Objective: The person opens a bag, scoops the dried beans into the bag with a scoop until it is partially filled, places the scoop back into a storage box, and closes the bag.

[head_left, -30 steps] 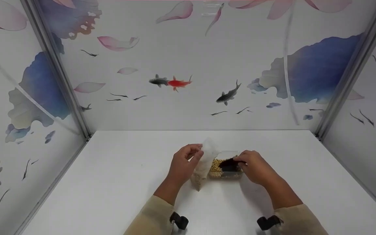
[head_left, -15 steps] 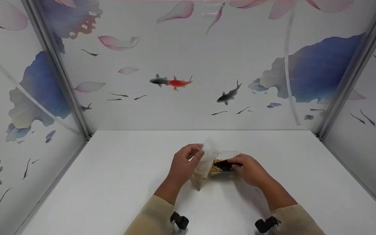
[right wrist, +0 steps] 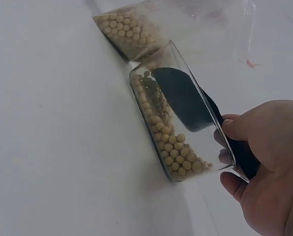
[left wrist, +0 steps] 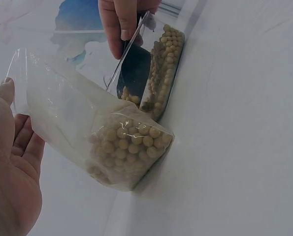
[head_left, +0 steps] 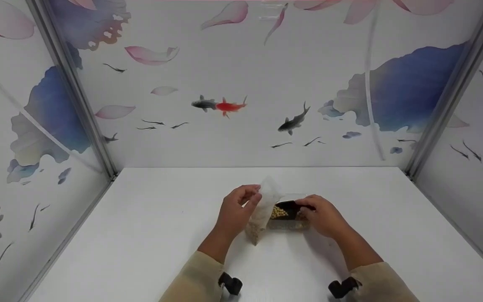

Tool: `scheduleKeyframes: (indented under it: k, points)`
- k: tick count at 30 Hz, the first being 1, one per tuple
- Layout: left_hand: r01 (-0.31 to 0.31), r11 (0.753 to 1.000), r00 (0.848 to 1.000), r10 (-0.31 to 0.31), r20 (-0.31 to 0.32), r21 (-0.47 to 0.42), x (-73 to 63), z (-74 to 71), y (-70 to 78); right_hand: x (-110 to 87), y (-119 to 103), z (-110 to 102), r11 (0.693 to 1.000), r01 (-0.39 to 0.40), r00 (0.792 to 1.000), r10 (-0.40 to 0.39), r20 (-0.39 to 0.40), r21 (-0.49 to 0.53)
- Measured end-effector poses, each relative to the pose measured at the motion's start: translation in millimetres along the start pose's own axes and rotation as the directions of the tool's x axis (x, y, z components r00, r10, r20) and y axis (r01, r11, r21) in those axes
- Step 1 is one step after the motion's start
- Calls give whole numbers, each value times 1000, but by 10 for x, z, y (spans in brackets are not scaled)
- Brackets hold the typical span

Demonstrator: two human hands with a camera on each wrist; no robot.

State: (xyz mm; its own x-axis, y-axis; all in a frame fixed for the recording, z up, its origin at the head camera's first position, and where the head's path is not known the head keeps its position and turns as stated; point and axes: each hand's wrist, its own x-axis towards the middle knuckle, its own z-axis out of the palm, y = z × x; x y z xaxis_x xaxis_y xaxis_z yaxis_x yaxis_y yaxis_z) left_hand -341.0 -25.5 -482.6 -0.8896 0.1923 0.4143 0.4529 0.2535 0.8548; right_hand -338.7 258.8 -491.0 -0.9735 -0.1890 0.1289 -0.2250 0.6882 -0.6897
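Observation:
My left hand [head_left: 236, 212] pinches the rim of a clear plastic bag [left wrist: 62, 93], which stands on the table with round yellowish soybeans [left wrist: 129, 142] in its bottom. Right beside it is a clear rectangular box [right wrist: 172, 172] partly filled with the same soybeans [right wrist: 178, 155]. My right hand [head_left: 325, 214] grips the handle of a black scoop [right wrist: 183, 98] at the box's right end. The scoop's blade sits inside the box, tip toward the bag; some soybeans [head_left: 278, 212] show at the tip in the head view. The bag hides the box's left end there.
A white table [head_left: 141, 235] lies beneath everything. White panels [head_left: 233, 147] printed with fish and petals close off the back and sides, with metal posts [head_left: 84, 105] at the corners. A black wrist mount [head_left: 229, 283] is on each sleeve.
My right hand pushed the scoop left through the soybeans, then shifted slightly up and right. The blade now lies flatter, with soybeans at its tip. My left hand and the bag stay put.

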Motion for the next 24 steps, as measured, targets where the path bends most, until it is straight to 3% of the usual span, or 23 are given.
scheduleKeyframes:
  k: [11, 19, 24]
  points:
    - [-12, 1000, 1000, 13, -5, 21, -12, -3, -3, 1, 80, -108, 992, -44, 999, 46, -11, 119]
    - [-13, 1000, 1000, 13, -7, 8, -7, -7, -4, -6, 103, -247, 963, -102, 994, 110, -16, 250]
    - [-18, 1000, 1000, 18, -4, 20, -3, -8, -10, -20, 74, -311, 958, -100, 993, 112, -31, 267]
